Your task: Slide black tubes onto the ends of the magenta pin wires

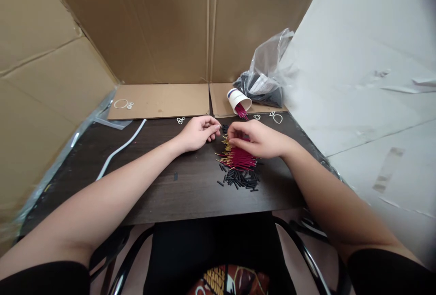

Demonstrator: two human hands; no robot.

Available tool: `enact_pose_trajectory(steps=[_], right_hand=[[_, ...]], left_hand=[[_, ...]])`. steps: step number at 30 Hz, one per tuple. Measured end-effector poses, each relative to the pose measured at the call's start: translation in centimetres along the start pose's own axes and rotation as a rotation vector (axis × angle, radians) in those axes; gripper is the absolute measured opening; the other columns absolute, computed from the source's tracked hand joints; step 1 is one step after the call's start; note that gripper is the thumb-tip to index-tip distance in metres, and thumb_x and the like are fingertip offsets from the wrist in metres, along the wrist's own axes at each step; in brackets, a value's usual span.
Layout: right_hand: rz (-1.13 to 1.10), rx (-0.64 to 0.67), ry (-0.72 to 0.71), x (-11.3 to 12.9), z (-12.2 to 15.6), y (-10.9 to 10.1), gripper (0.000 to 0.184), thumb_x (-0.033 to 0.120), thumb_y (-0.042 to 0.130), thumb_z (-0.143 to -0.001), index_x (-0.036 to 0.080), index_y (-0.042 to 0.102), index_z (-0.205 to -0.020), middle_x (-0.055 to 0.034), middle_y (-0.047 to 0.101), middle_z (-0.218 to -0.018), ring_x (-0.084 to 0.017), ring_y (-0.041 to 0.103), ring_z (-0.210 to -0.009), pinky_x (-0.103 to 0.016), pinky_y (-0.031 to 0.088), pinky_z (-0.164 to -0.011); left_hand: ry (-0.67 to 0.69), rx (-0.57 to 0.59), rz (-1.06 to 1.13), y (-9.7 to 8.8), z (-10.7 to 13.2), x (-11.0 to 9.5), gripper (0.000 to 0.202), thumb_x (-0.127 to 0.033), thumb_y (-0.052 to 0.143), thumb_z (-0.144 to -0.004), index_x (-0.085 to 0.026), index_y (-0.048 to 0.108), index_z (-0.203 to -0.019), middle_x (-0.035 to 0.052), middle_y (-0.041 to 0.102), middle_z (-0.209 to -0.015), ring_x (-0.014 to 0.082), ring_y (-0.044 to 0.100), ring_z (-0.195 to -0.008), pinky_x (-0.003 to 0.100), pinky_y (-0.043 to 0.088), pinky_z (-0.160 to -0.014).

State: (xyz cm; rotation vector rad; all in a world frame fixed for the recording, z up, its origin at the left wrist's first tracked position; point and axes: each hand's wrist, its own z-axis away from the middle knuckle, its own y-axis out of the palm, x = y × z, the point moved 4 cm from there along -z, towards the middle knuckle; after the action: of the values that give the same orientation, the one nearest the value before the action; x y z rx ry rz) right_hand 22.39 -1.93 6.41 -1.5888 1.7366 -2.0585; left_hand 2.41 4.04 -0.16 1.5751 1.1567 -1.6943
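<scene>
My left hand (201, 132) is closed in a pinch above the table, with the dark end of what looks like a small black tube at its fingertips. Just across from it, my right hand (254, 138) has its thumb and fingers curled together over a spread of dark red wires (240, 158) with yellowish ends. Whatever lies between those right fingers is hidden. Nearer the table's front edge is a loose heap of short black tubes (240, 178). A few more black pieces show between the two hands.
A paper cup (238, 99) lies tipped with red wires spilling out. Behind it sits a clear plastic bag (265, 88) of black pieces. Rubber bands (121, 103) rest on the cardboard strip (160, 99). A pale tube (122, 148) lies at left. Cardboard walls enclose the dark table (194, 190).
</scene>
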Motion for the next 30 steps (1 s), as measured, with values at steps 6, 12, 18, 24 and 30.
enact_pose_trajectory(steps=[6, 12, 18, 24, 30], right_hand=[[-0.078, -0.272, 0.061, -1.7, -0.3, -0.7, 0.012, 0.028, 0.071, -0.101, 0.020, 0.075, -0.110, -0.0064, 0.081, -0.098, -0.020, 0.073, -0.087, -0.039, 0.056, -0.084], [0.032, -0.318, 0.122, -3.2, -0.5, -0.7, 0.013, 0.029, 0.073, -0.099, 0.021, 0.083, -0.098, -0.0062, 0.082, -0.092, -0.021, 0.073, -0.081, -0.040, 0.057, -0.081], [0.087, -0.318, 0.075, -2.9, -0.6, -0.4, 0.014, 0.027, 0.071, -0.099, 0.021, 0.084, -0.098, -0.0055, 0.082, -0.091, -0.019, 0.072, -0.078, -0.037, 0.056, -0.078], [0.091, -0.296, 0.084, -2.8, -0.6, -0.4, 0.016, 0.027, 0.069, -0.099, 0.020, 0.082, -0.097, -0.0055, 0.081, -0.089, -0.019, 0.070, -0.076, -0.037, 0.055, -0.077], [0.102, -0.291, 0.093, -2.9, -0.6, -0.5, 0.014, 0.025, 0.068, -0.098, 0.020, 0.082, -0.096, -0.0062, 0.080, -0.089, -0.019, 0.069, -0.076, -0.038, 0.055, -0.077]], left_hand=[[0.008, 0.011, 0.007, -0.1, 0.1, 0.0, 0.014, -0.027, 0.065, -0.108, -0.014, 0.068, -0.106, 0.0096, 0.078, -0.089, 0.0128, 0.066, -0.068, 0.027, 0.055, -0.066], [0.014, 0.020, 0.019, -0.1, 0.1, 0.2, 0.015, -0.029, 0.067, -0.107, -0.014, 0.068, -0.106, 0.0100, 0.078, -0.091, 0.0125, 0.065, -0.069, 0.027, 0.055, -0.067], [0.021, 0.035, 0.004, 0.1, 0.1, 0.0, 0.015, -0.028, 0.068, -0.105, -0.013, 0.070, -0.105, 0.0097, 0.078, -0.089, 0.0123, 0.064, -0.069, 0.027, 0.055, -0.067], [0.022, 0.035, -0.006, 0.2, 0.2, -0.1, 0.017, -0.031, 0.069, -0.105, -0.014, 0.070, -0.105, 0.0096, 0.078, -0.089, 0.0127, 0.064, -0.069, 0.028, 0.055, -0.068], [0.020, 0.038, -0.004, 0.2, 0.2, -0.1, 0.016, -0.031, 0.070, -0.104, -0.015, 0.070, -0.104, 0.0094, 0.078, -0.088, 0.0131, 0.064, -0.069, 0.028, 0.055, -0.067]])
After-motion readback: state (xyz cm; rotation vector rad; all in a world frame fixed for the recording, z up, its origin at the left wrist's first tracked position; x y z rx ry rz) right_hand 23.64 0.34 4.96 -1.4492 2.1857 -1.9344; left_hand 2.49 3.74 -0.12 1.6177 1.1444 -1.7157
